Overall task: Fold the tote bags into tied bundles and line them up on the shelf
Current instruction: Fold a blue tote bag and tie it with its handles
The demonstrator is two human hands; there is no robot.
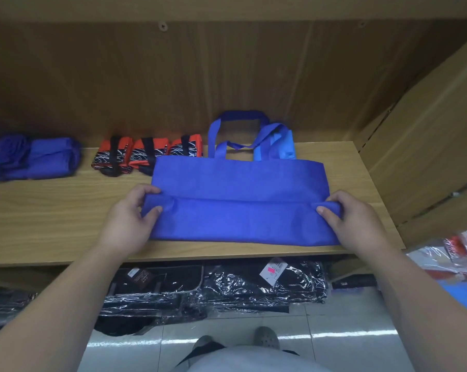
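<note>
L. hand point(130, 213) and r. hand point(347, 216) each pinch one end of the folded-up bottom flap of the blue tote bag point(237, 181), thumbs on top. Bag lies flat on the wooden shelf point(52, 210), handles point(237, 116) toward the back wall. Behind it, to the left: three orange-black tied bundles point(146, 154) in a row; far left, a blue bundle point(33, 157).

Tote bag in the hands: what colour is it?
The tote bag is plain blue, shown best in the head view.

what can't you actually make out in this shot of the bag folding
Head view:
Light blue item: mostly hidden behind the blue tote bag.
Blue bundles: cut by the left edge.
Red packets: blurred at the right edge.
Left hand, right hand: fingertips hidden by the folded fabric.
</note>
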